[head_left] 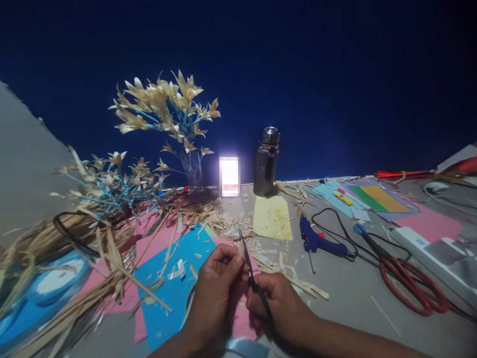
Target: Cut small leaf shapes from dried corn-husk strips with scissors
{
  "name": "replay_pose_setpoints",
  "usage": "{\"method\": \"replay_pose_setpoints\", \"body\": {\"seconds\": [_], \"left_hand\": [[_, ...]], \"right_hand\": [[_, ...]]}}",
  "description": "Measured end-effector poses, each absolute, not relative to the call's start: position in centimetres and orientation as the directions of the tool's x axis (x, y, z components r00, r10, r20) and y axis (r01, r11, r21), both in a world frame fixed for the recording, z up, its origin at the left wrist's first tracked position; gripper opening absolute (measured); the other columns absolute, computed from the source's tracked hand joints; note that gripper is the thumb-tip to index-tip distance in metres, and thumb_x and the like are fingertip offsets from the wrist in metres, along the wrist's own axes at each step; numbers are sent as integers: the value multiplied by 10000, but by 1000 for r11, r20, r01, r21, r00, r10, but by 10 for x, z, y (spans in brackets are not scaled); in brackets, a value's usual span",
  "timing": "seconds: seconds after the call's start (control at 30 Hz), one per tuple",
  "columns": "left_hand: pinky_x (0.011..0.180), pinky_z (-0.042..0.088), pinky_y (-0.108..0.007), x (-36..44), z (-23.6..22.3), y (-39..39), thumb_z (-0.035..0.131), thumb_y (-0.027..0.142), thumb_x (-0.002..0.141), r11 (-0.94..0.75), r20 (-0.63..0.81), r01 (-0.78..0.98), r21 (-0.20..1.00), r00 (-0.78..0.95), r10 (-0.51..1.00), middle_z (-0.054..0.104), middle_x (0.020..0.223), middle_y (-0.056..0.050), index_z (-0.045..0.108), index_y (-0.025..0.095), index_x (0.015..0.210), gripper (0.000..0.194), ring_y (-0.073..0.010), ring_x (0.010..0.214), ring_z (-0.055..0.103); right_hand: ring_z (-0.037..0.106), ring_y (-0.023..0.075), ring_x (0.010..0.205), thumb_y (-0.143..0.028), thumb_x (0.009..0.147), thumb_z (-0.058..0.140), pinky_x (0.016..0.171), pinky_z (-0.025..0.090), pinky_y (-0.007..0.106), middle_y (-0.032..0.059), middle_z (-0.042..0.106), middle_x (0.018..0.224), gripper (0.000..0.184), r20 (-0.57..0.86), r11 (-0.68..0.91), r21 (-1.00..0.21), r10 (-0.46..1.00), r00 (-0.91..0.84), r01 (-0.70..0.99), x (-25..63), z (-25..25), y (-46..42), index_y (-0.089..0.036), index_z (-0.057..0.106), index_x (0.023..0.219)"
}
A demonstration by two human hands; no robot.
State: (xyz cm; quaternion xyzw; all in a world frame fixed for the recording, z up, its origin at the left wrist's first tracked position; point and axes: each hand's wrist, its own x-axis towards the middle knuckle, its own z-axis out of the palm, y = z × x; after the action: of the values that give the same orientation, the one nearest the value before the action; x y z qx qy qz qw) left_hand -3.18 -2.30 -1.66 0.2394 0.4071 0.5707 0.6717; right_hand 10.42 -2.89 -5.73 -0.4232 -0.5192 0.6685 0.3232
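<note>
My right hand (276, 298) is wrapped round the dark handles of a pair of scissors (248, 261), whose narrow blades point up and away from me. Close beside the blades, my left hand (219, 273) is closed in a pinch; whatever lies between its thumb and fingertips is hidden or too small to name. Under both hands lie a pink sheet (242, 315) and a blue sheet (158, 278), strewn with pale dry scraps. Further off, a pale yellow sponge-like pad (272, 217) rests on the table.
Dried-leaf flowers on blue stems (160, 104) stand behind left, near a glowing screen (229, 176) and a dark flask (266, 161). Long dry husk strips (74, 293) cover the left. At right lie a blue glue gun (320, 241), red-handled scissors (406, 283) and a white power strip (436, 258).
</note>
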Motion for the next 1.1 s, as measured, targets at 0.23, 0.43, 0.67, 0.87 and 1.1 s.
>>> {"method": "replay_pose_setpoints", "body": {"seconds": [0.23, 0.43, 0.67, 0.87, 1.1], "left_hand": [[518, 428, -183, -33, -16, -23, 843, 301, 747, 242, -269, -585, 774, 41, 962, 627, 620, 22, 584, 182, 757, 285, -95, 534, 571], [546, 439, -190, -35, -15, -24, 818, 278, 784, 247, -258, -595, 765, 68, 964, 632, 639, 19, 586, 182, 754, 253, -92, 554, 570], [575, 452, -190, -36, -15, -24, 808, 282, 800, 245, -254, -599, 762, 71, 964, 655, 667, 5, 590, 178, 767, 244, -97, 591, 588], [567, 469, -197, -36, -14, -23, 816, 283, 784, 262, -270, -586, 767, 75, 960, 675, 672, -10, 595, 176, 762, 246, -107, 587, 602], [455, 366, -170, -35, -21, -25, 840, 272, 748, 342, -315, -504, 793, 140, 939, 571, 527, 37, 599, 187, 743, 255, -79, 460, 489]], "right_hand": [[501, 95, 413, -514, 695, 768, 411, 357, 188, -7, 573, 480, 433, -214, -256, -966, 875, -434, -42, 106, -59, -29, -163, 544, 574], [483, 90, 391, -526, 672, 785, 394, 358, 187, -2, 576, 472, 440, -237, -289, -956, 864, -444, -52, 107, -58, -29, -147, 588, 571], [498, 92, 403, -542, 710, 771, 411, 370, 190, 6, 588, 485, 458, -248, -293, -956, 842, -478, -21, 108, -52, -28, -139, 605, 569], [497, 92, 457, -544, 773, 757, 447, 377, 197, -3, 580, 548, 446, -160, -255, -955, 874, -459, -152, 111, -53, -27, -137, 605, 670], [568, 108, 598, -268, 650, 882, 509, 432, 194, -17, 654, 757, 378, -183, -257, -904, 955, -234, -341, 121, -34, -17, -180, 632, 920]]}}
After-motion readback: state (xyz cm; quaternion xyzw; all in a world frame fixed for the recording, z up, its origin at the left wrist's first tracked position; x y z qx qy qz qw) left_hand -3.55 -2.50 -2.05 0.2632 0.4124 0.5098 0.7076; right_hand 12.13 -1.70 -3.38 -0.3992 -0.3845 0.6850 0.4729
